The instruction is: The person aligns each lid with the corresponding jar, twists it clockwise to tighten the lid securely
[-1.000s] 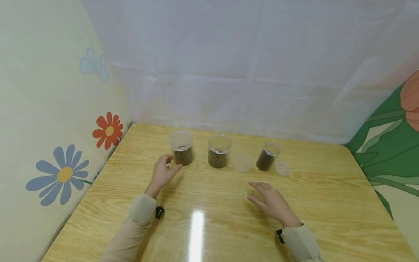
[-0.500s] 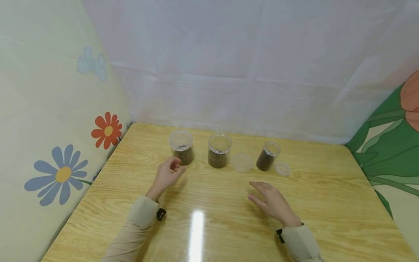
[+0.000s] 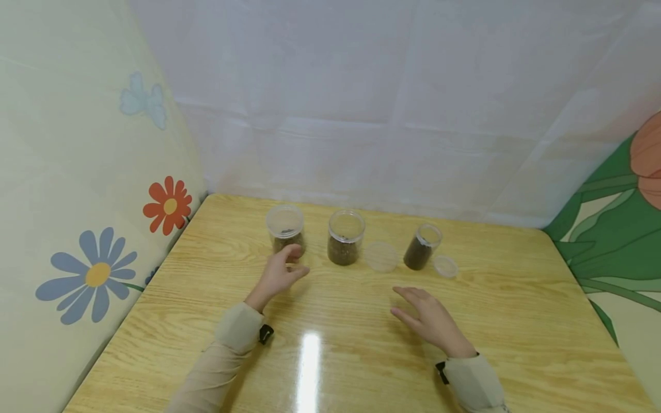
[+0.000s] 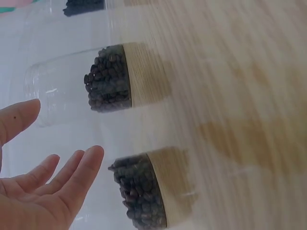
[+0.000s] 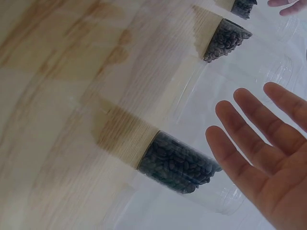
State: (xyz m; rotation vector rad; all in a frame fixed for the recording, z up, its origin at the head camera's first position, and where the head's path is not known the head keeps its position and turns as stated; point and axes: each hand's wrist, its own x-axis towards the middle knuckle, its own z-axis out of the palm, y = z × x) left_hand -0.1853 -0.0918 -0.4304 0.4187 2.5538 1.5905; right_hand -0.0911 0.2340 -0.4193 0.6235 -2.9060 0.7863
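Observation:
Three clear jars stand in a row, each partly filled with dark beans. My left hand is just in front of the left jar, overlapping its lower part, with fingers loosely bent and nothing held. In the left wrist view, the thumb and fingers of the left hand are spread apart near the middle jar and the left jar. My right hand hovers in front of the narrow jar, fingers extended and holding nothing. The right wrist view shows the right hand spread beside the narrow jar.
A larger clear lid lies on the wood-grain table between the middle and narrow jars. A smaller lid lies right of the narrow jar. A white cloth hangs behind the table, and flower-printed sheets flank it.
My left hand has shifted right from beside the left jar to in front of it, covering more of its lower part. The right hand, jars and lids have stayed put.

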